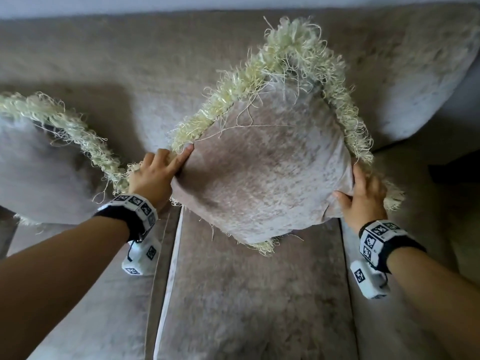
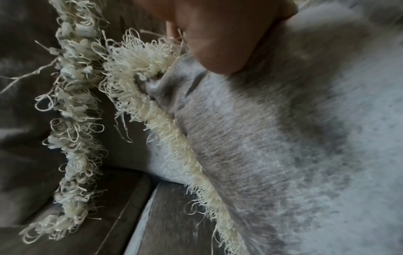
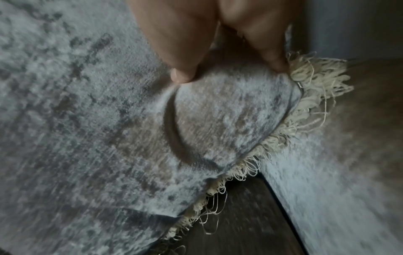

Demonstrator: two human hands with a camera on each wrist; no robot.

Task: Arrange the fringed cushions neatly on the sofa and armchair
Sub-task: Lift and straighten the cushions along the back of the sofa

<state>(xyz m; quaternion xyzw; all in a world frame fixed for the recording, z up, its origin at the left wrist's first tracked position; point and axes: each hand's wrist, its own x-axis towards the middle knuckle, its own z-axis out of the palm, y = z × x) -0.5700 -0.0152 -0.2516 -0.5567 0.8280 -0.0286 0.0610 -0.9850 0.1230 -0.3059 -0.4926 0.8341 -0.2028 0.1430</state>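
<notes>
Two hands (image 1: 153, 178) (image 1: 363, 198) gripping plush cream-fringed cushion (image 1: 262, 178)

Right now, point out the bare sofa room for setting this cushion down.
Bare: the middle seat cushion below the held cushion, and the seat right of the right hand. Crowded: left, where the second fringed cushion meets the left hand.

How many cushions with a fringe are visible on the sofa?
2. One fringed cushion stands at the middle, held by both hands; the second cushion leans at the left, partly cut off. Others may be out of view.
</notes>
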